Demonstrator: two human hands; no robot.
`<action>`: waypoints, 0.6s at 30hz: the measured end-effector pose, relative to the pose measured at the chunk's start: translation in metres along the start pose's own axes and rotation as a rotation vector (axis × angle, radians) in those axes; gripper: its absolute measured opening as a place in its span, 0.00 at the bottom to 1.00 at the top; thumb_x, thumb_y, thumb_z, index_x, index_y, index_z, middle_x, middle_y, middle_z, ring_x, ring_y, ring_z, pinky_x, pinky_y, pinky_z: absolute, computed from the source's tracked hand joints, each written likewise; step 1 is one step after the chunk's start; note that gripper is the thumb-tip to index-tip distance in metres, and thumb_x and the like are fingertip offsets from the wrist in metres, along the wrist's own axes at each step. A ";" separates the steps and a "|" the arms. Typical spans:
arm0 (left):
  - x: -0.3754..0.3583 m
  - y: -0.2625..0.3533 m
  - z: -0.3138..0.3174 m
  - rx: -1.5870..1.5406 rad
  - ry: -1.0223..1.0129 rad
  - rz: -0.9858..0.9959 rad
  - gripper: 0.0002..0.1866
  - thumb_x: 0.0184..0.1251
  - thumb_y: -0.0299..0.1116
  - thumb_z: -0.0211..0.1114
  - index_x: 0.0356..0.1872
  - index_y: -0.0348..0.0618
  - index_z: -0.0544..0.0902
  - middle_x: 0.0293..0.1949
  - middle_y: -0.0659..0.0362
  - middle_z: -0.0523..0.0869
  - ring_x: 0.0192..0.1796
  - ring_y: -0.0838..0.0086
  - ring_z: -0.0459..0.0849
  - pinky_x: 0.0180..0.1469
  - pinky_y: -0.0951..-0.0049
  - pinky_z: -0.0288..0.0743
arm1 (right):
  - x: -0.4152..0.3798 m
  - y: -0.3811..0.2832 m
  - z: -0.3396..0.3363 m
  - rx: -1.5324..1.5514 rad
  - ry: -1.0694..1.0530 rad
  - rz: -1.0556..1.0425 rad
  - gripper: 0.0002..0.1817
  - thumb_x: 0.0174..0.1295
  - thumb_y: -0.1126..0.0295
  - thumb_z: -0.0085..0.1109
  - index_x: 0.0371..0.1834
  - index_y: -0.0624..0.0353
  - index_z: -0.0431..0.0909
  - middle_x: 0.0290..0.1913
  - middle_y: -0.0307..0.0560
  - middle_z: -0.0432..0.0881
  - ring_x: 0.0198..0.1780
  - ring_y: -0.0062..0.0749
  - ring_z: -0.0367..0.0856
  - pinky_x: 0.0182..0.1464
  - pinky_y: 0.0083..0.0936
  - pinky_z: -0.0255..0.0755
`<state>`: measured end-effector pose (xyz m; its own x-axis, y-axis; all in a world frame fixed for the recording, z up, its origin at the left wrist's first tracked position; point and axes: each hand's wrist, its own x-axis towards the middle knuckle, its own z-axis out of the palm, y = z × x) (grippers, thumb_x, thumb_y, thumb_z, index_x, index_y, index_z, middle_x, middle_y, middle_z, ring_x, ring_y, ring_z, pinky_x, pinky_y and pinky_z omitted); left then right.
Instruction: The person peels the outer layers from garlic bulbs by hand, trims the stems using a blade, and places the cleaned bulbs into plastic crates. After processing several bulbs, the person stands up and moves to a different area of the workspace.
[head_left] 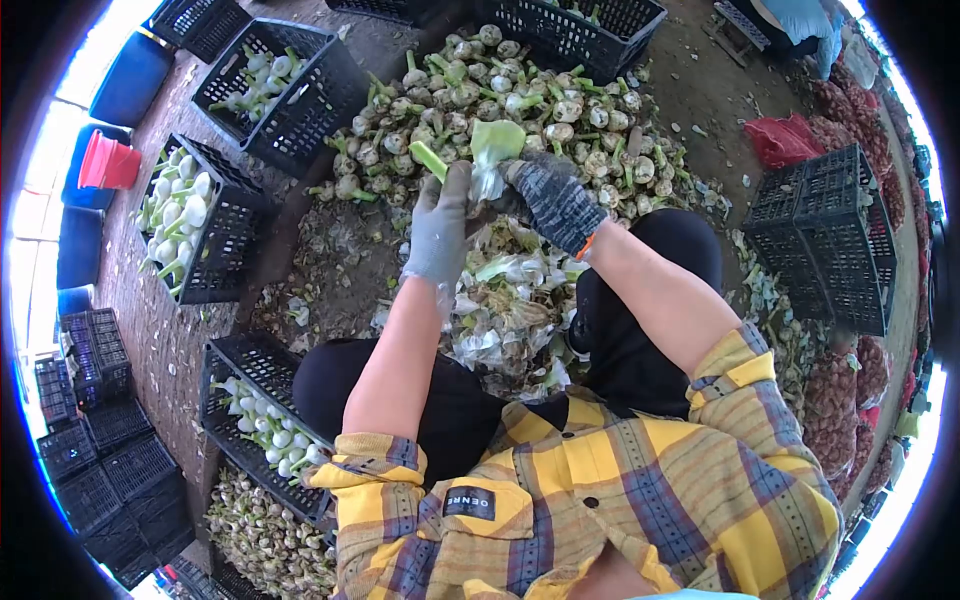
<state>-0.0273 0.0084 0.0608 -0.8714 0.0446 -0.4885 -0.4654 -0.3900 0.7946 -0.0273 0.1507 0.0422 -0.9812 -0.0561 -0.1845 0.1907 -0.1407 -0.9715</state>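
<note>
Upper centre: both gloved hands close on one bulb (495, 150) (pale green, leafy). Left hand (440, 235) grips its stalk; right hand (550, 200) clasps its side. Heap (520, 90) lies behind; peelings (510, 310) below; crate (200, 220) at left.

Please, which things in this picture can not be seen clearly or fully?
- Head view: the bulb held in both hands; the left hand and right hand cover its lower part.
- Head view: whether a tool is in either glove; the fingers hide it.
- Head view: the far crate is cut off by the top edge.
- Head view: the sacks at the right rim are warped by the lens.
</note>
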 end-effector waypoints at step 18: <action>0.018 0.019 -0.032 -0.177 0.098 0.262 0.23 0.67 0.54 0.51 0.44 0.43 0.76 0.36 0.59 0.81 0.36 0.74 0.81 0.35 0.72 0.78 | -0.004 0.000 0.006 -1.210 -0.396 -0.338 0.20 0.60 0.57 0.52 0.48 0.62 0.74 0.28 0.56 0.80 0.27 0.45 0.80 0.29 0.34 0.73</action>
<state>-0.0468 -0.0271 0.0555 -0.9349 -0.1631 -0.3151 -0.1861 -0.5307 0.8269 -0.0229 0.1454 0.0438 -0.8610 -0.5059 -0.0530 -0.4097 0.7514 -0.5172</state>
